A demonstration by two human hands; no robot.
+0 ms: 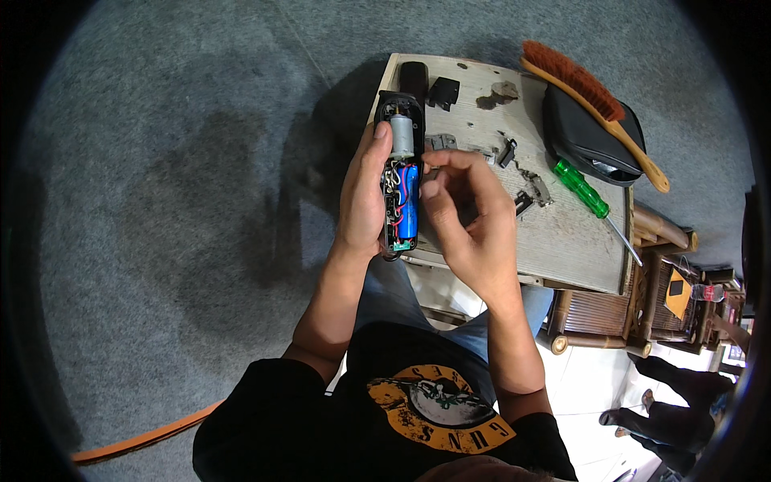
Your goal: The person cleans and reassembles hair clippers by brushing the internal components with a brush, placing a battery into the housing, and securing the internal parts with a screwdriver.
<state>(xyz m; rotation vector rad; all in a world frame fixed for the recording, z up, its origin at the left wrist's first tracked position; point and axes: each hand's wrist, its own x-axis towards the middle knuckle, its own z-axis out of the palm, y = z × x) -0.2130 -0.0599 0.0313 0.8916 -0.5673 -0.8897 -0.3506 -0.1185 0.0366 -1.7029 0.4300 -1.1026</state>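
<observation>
An opened hair clipper rests in my left hand, whose thumb lies along the casing's left side. Inside its black body show a silver motor, a blue cylindrical battery, red, white and black wires, and a small green board at the near end. My right hand is at the clipper's right edge with nothing visible in it. Its fingers are bent, and the thumb and index fingertips are apart, close to the casing; whether they touch it I cannot tell.
On the pale wooden table lie black clipper parts, several small metal pieces and hair clumps. A green-handled screwdriver lies right, beside a black case with a brush on it. Bamboo furniture stands at right.
</observation>
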